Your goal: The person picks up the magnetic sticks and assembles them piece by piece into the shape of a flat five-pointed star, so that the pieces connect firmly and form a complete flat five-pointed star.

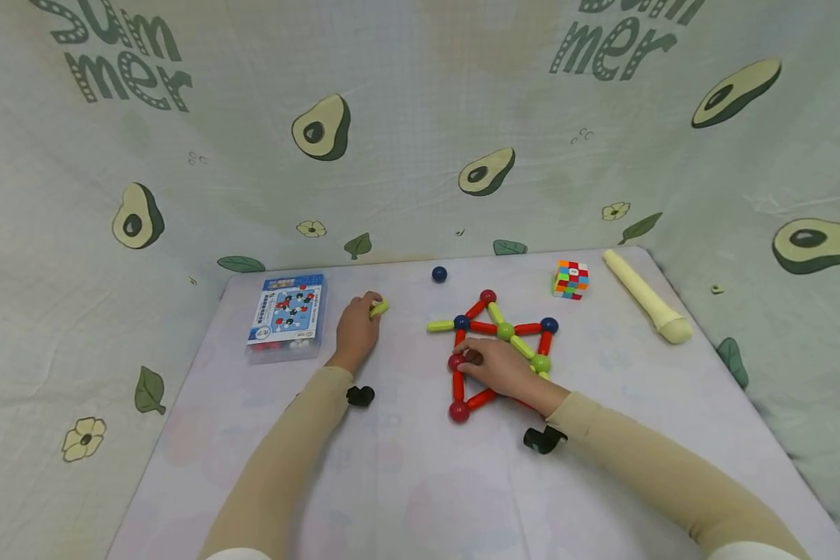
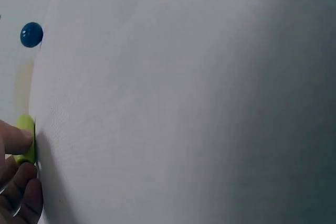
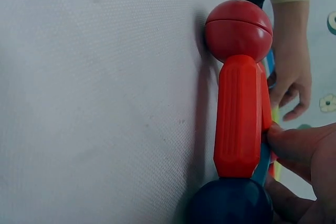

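Note:
My left hand [image 1: 355, 330] pinches a yellow-green rod [image 1: 379, 309] between thumb and fingers, close to the table; the left wrist view shows this rod [image 2: 25, 123] too. To its right lies a flat framework of magnetic-looking rods and balls. My right hand [image 1: 507, 367] reaches over it, with thumb and fingertips at a red ball [image 1: 456, 362] on its left side, seemingly pinching it. Red rods [image 1: 458, 386], yellow-green rods [image 1: 521, 347], and red, blue and green balls [image 1: 505, 331] make up the framework. My right hand and forearm hide its lower right part.
A boxed molecule-model set [image 1: 287, 319] lies at the left. Near the back edge sit a loose dark blue ball [image 1: 439, 274] and a colourful puzzle cube [image 1: 571, 280]. A pale yellow club-shaped object [image 1: 647, 298] lies at the right. Patterned cloth [image 1: 406, 210] hangs behind the table.

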Demonstrator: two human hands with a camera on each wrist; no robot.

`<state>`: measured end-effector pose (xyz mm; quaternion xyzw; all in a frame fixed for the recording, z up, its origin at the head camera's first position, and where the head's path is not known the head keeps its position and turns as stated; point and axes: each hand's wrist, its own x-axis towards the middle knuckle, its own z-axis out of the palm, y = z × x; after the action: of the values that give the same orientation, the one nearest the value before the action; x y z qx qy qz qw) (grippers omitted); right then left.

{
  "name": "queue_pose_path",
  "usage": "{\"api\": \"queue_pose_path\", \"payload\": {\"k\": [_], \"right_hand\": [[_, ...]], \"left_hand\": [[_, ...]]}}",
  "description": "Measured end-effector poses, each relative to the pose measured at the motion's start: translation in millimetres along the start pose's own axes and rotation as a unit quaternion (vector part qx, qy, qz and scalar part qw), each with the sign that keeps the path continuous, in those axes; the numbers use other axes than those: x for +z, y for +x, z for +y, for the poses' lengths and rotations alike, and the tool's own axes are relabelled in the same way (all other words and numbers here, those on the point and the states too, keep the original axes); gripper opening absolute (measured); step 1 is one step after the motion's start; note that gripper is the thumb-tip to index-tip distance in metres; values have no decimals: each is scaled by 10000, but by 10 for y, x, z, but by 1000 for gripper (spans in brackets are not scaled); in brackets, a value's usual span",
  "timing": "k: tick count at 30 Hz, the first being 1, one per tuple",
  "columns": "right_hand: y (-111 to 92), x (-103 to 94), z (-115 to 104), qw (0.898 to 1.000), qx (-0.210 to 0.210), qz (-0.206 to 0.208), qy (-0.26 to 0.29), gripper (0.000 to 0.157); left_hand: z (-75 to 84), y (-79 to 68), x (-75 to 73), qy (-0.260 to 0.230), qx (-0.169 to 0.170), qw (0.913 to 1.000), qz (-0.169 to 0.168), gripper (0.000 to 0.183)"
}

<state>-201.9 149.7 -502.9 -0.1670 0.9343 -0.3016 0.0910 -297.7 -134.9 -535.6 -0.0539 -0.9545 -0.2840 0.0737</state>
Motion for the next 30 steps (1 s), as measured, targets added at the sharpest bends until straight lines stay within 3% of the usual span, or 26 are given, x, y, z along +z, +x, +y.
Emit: {"api": "queue_pose_path", "payload": {"k": [6,13,20,24,30], "right_hand": [[6,2,13,10000,-37,-56,54,23],[10,4,22,10000,-65,-33,15,23],[-3,6,22,10000,-49,-56,46,24],[-4,3,17,10000,-5,-61,37,24],[-5,-10,17,10000,-40,-65,11,22]], "left_hand": [[17,-86,-37,-181,-19,9990,-417,24],[69,-243,-25,-305,368,9941,-975,21],[188,-422,48,-355,944,9831,-1526,17],[255,-504,92,-532,1104,9741,-1899,17],[295,-558,131,-805,1332,9663,-2051,17]]}}
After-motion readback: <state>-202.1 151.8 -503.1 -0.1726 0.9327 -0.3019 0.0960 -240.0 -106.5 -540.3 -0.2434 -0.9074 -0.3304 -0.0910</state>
